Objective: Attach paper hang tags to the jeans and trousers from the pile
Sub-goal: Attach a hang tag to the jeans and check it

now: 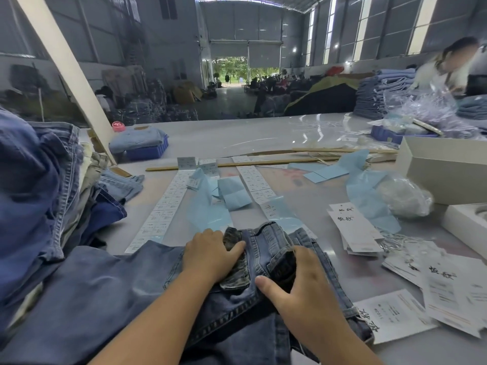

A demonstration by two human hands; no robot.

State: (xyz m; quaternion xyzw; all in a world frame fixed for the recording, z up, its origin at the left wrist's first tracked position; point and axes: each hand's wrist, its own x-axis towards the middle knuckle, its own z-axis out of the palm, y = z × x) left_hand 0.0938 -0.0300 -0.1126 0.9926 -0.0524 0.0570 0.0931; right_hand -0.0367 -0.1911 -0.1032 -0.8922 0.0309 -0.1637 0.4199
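A pair of dark blue jeans lies on the table in front of me, waistband away from me. My left hand rests flat on the left back pocket, fingers fairly straight. My right hand grips a bunched dark fold of the same jeans at the waist, thumb on the near side. White paper hang tags with black script lie to the right, and more tags are spread further right. A pile of jeans and trousers rises at the left.
Strips of white size stickers and light blue backing paper lie ahead on the grey table. Wooden sticks cross the middle. White boxes and a clear bag stand right; a blue basket sits far left. A person works at back right.
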